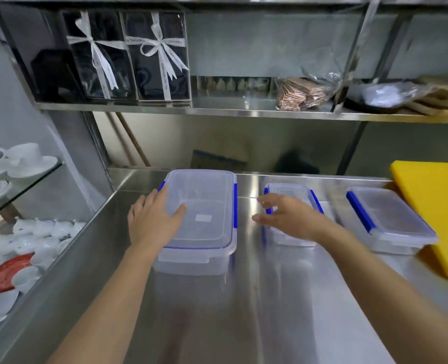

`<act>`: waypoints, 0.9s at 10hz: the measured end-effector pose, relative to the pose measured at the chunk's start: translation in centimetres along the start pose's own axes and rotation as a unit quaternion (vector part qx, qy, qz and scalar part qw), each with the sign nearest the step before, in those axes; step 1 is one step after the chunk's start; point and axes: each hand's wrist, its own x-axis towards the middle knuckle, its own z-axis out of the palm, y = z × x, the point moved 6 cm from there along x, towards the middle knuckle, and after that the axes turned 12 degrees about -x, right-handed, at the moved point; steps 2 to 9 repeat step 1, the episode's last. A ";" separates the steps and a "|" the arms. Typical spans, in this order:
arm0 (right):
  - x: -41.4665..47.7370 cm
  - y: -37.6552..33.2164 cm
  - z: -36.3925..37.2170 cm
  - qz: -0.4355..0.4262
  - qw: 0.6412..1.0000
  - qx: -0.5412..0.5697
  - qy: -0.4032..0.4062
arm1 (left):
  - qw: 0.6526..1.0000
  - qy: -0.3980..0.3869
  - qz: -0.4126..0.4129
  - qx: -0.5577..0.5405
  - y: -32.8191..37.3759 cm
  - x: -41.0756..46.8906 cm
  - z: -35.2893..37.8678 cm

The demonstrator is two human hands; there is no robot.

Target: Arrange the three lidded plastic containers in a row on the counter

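Three clear lidded plastic containers with blue clips stand side by side on the steel counter (243,298). The large container (207,206) is on the left; my left hand (153,219) lies flat against its left side with the thumb on the lid. The small container (291,191) stands in the middle; my right hand (288,215) hovers over its front half with fingers spread, partly hiding it. I cannot tell whether that hand touches it. The medium container (393,222) sits on the right, untouched.
A yellow cutting board (438,206) lies at the right, partly under the medium container. White cups and dishes (20,245) fill glass shelves on the left. A steel shelf (217,107) above holds ribboned gift boxes and bagged items.
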 end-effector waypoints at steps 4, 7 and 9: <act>-3.8 0.8 -6.2 -0.020 0.995 0.027 0.098 | 0.995 0.041 0.079 -0.039 5.1 -0.5 -2.2; -3.8 0.8 -6.2 -0.020 0.995 0.027 0.098 | 0.995 0.041 0.079 -0.039 5.1 -0.5 -2.2; -3.8 0.8 -6.2 -0.020 0.995 0.027 0.098 | 0.995 0.041 0.079 -0.039 5.1 -0.5 -2.2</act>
